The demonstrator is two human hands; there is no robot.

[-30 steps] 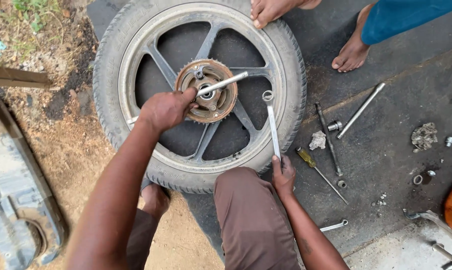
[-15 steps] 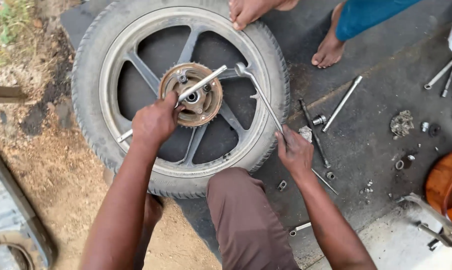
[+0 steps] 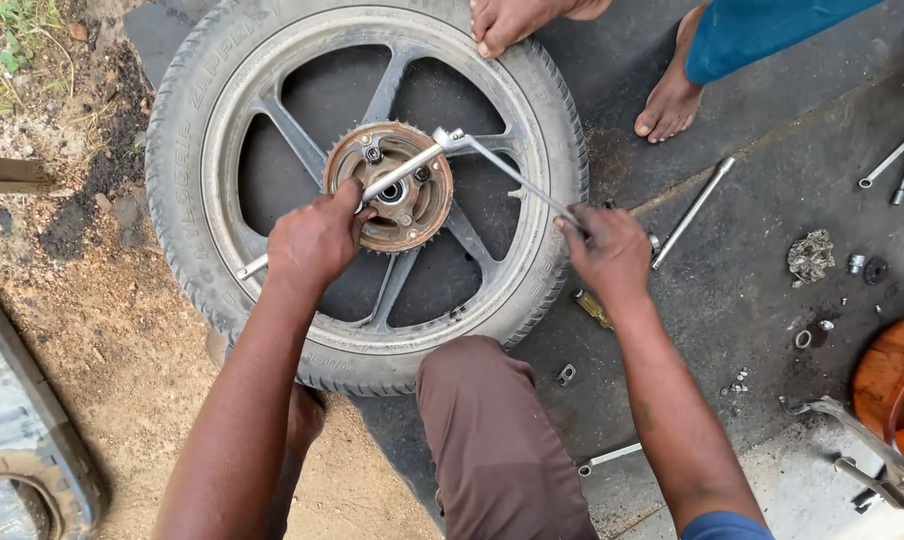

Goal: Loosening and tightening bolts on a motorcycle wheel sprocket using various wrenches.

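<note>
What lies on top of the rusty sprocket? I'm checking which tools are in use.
A metal rod crosses the rusty sprocket, held by the left hand. The right hand holds a wrench meeting the rod's end. The left hand covers the sprocket's lower-left edge.

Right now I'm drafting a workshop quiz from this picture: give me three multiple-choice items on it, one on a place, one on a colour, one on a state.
1. Where does the wheel lie?
A. flat on the ground
B. upright in a stand
C. on a bench

2. What colour is the sprocket at the hub?
A. bright blue
B. rusty brown
C. white

3. What does the right hand do?
A. rests open on the knee
B. grips the wrench handle
C. holds the orange tub

Answers:
1 A, its tyre rests on dirt and a dark mat.
2 B, the toothed ring looks rusted.
3 B, its fingers close round the handle, while the left hand holds a bar across the hub.
</note>
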